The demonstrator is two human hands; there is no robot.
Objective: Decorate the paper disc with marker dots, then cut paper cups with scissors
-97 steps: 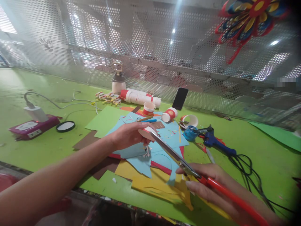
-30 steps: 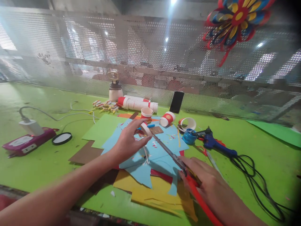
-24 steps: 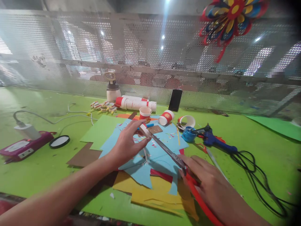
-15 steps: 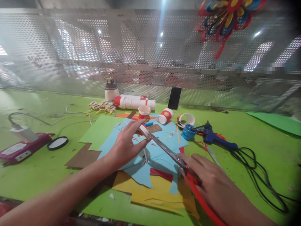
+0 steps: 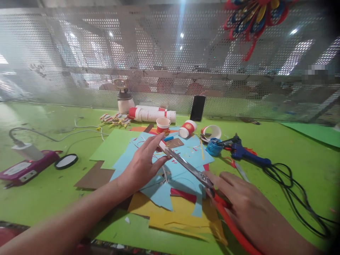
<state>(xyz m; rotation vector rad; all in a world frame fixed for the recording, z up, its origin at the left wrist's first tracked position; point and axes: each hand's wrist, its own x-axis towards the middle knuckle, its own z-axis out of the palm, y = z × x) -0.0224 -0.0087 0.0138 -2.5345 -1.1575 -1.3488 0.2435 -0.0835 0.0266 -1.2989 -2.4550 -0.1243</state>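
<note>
The hands are both at the pile of coloured paper in the middle of the green bench (image 5: 39,191). The left hand (image 5: 142,164) has its fingers stretched out and loosely spread, and its fingertips pinch a small white-and-red paper piece (image 5: 161,145) right at the tips of the scissors (image 5: 190,168). Over the last few seconds this hand has sunk from a raised, cupped hold to a flatter pose low over the blue paper sheets (image 5: 170,166), and the piece has come down with it. The scissor blades look nearly together, their points touching the piece; whether they are biting into it cannot be told. The right hand (image 5: 239,203) is closed around the red handles and has slid forward along the bench, so the blades now lie at a shallow slant above the sheets instead of pointing up. My judgement is that the cutting is now a fine trim at the very edge of the piece, steadied close to the paper.

At the left edge sit a pink device (image 5: 25,168) with a white charger on it and a round black-rimmed lens (image 5: 66,161). Behind the sheets lie a white-and-red tube (image 5: 152,114), two paper cups (image 5: 187,128) and a dark phone (image 5: 198,108) propped upright. To the right, near the right hand but apart from it, lies a blue glue gun (image 5: 247,154) with its black cable coiled beside it.
</note>
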